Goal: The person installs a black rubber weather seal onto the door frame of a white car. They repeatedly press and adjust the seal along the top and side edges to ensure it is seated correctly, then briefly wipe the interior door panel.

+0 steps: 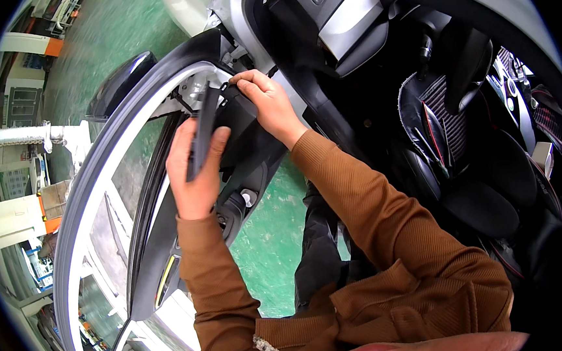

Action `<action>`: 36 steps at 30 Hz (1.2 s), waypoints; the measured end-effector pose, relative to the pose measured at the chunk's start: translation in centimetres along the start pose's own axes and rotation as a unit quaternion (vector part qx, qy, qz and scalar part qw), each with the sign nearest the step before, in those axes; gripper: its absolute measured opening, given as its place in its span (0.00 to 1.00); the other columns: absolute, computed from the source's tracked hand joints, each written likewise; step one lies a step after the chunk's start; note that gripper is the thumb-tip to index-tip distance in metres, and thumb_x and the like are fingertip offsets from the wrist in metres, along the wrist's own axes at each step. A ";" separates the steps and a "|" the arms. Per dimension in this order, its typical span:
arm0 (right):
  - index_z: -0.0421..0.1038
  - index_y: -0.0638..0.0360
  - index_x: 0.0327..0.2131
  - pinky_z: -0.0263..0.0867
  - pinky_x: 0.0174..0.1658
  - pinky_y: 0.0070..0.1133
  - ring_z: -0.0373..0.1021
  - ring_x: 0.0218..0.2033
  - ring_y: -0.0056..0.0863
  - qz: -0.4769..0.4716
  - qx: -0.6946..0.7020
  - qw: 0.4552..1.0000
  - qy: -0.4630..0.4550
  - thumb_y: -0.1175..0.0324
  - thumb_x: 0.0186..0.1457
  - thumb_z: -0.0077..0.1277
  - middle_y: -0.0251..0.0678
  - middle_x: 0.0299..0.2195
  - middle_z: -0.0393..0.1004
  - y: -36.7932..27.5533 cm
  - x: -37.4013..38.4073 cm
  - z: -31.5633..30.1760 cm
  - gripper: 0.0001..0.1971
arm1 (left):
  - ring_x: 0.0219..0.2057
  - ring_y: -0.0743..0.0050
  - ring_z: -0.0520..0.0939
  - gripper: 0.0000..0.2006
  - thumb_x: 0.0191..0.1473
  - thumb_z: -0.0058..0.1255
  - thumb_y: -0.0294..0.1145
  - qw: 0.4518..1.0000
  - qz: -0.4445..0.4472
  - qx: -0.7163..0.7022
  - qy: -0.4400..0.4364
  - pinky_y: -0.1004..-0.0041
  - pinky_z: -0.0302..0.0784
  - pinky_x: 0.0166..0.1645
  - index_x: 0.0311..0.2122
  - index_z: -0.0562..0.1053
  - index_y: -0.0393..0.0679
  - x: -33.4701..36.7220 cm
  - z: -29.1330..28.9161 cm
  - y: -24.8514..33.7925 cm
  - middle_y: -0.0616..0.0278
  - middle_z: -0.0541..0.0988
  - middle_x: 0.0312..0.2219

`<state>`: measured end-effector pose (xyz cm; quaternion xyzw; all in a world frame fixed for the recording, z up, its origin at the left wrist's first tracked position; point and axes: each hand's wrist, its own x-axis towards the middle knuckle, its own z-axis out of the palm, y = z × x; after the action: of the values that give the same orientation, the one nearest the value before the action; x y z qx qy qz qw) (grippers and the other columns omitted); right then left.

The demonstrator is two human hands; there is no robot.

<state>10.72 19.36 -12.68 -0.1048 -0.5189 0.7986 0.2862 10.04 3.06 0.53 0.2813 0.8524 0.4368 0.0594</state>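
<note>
Head view: L hand (193, 172) closed on a dark trim pc (206, 128), fingers one side, thumb other; pc held clear of L hand's palm at top, approx. upright, in front of the open car door's exposed metal corner (195, 85), nr the side mirror (120, 87). R hand (271, 108) thumb + index drawn together at the door's upper front edge, just beside pc; can't tell if anything's pinched. Step (my read): trim work at mirror corner, pc not seated. Next move prob. calls for steady L hold, R fingertips freeing or guiding the edge.
</note>
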 end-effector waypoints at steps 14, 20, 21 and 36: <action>0.80 0.68 0.48 0.64 0.61 0.26 0.75 0.51 0.29 0.122 0.007 0.957 -0.264 0.63 0.71 0.39 0.39 0.45 0.82 -6.0 5.1 -1.5 0.21 | 0.57 0.44 0.79 0.23 0.44 0.73 0.26 0.955 0.237 0.180 -0.016 0.59 0.76 0.60 0.48 0.81 0.38 0.9 -0.1 -0.6 0.48 0.79 0.56; 0.77 0.64 0.53 0.61 0.64 0.28 0.69 0.58 0.34 -0.039 -0.156 0.972 -0.172 0.73 0.66 0.49 0.41 0.55 0.76 -8.1 2.0 -2.0 0.15 | 0.59 0.42 0.77 0.24 0.44 0.73 0.32 0.951 0.241 0.196 -0.008 0.55 0.74 0.63 0.49 0.81 0.38 1.2 -0.3 -1.1 0.48 0.79 0.55; 0.77 0.64 0.53 0.61 0.64 0.29 0.68 0.58 0.35 -0.053 -0.189 0.966 -0.168 0.73 0.65 0.49 0.41 0.55 0.75 -8.8 1.0 -2.0 0.16 | 0.59 0.42 0.77 0.24 0.44 0.73 0.31 0.953 0.236 0.189 -0.005 0.55 0.74 0.63 0.49 0.81 0.37 1.0 -0.5 -1.2 0.48 0.79 0.55; 0.76 0.60 0.37 0.65 0.36 0.23 0.70 0.32 0.23 0.410 0.228 0.879 0.079 0.54 0.70 0.46 0.32 0.32 0.75 -14.6 -13.7 -3.8 0.18 | 0.53 0.60 0.75 0.15 0.49 0.74 0.29 0.957 0.038 -0.199 -0.210 0.65 0.71 0.58 0.40 0.79 0.41 -8.3 2.9 4.7 0.57 0.75 0.49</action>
<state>28.71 18.89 -3.11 -0.3024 -0.2084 0.9300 -0.0111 19.97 2.90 1.21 0.3811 0.7056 0.5303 0.2751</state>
